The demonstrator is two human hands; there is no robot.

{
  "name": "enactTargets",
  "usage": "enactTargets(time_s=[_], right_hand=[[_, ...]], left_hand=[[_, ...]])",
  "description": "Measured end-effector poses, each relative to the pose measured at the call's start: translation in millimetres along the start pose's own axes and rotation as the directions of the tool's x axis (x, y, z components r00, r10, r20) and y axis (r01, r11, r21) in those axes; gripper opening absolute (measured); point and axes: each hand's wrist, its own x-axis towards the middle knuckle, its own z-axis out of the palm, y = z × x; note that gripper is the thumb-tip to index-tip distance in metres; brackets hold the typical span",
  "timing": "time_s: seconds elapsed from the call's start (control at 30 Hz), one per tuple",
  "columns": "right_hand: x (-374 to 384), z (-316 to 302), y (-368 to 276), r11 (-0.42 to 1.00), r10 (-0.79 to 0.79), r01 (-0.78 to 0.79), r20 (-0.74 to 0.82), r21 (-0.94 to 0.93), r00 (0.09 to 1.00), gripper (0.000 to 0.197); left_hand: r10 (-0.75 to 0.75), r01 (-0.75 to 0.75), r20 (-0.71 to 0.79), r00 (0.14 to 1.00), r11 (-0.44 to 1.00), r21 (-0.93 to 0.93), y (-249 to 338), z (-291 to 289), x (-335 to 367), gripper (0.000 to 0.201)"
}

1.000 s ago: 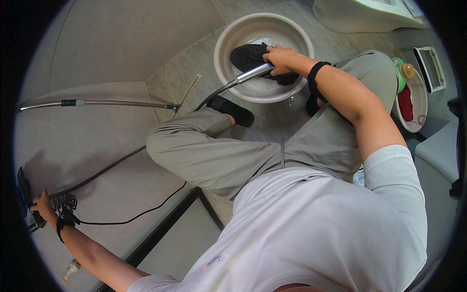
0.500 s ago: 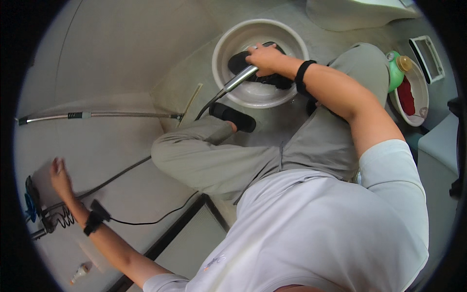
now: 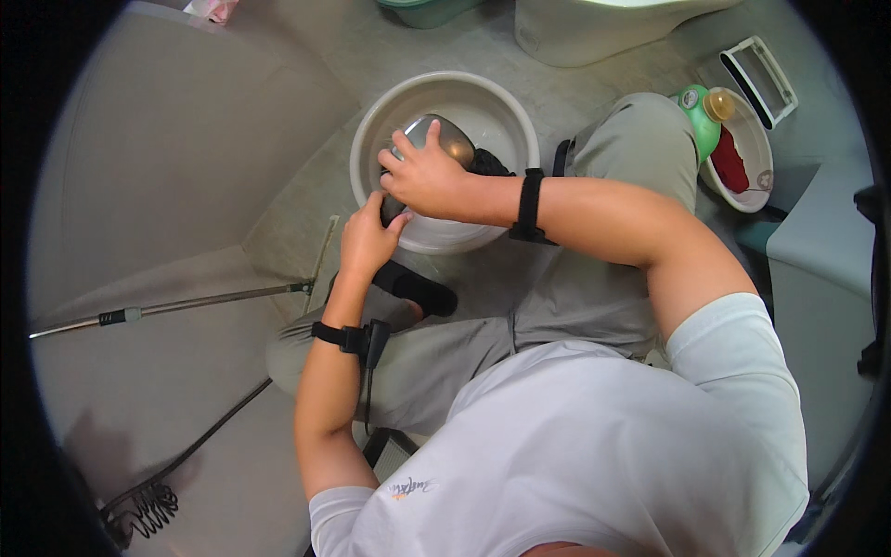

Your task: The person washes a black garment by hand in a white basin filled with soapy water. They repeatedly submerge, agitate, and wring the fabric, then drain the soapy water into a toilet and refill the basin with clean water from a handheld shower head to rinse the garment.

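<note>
Both my hands meet over the left side of a white round basin (image 3: 525, 125) on the floor. In it is a smooth, shiny silver-grey shower head (image 3: 444, 137), rounded and partly hidden. My right hand (image 3: 422, 176) lies across it, fingers curved over its left part. My left hand (image 3: 369, 239) closes its thumb and fingers round a dark part below, which looks like the lower end of the same shower head. A black shoe (image 3: 490, 163) lies in the basin beyond my right wrist, mostly covered.
A metal pole (image 3: 204, 302) leans at the left, above a black hose (image 3: 209, 446) with a coiled part. At the right, a small white basin (image 3: 756, 190) holds a red cloth (image 3: 729, 165) beside a green bottle (image 3: 701, 121). A white fixture (image 3: 594, 32) stands beyond.
My left hand has come from the wall at the far left to the basin, beside my right hand. The silver shower handle no longer shows, and the view has shifted.
</note>
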Motion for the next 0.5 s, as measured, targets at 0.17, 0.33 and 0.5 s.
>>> enactTargets(time_s=[0.17,0.33,0.5], right_hand=[[9,-14,34,0.943,-0.038,0.087,-0.155,0.322,0.987,0.062],[20,-54,126,0.95,0.181,-0.189,0.054,0.249,0.982,0.053],[10,-70,134,0.933,0.288,-0.333,0.266,0.14,0.92,0.041]], left_hand=[[-0.012,0.013,-0.043,0.999,1.0,0.027,-53,2,9,0.049],[-0.216,0.205,-0.032,0.976,0.957,-0.207,-89,3,8,0.039],[-0.333,0.327,0.113,0.936,0.708,-0.626,-89,4,21,0.023]])
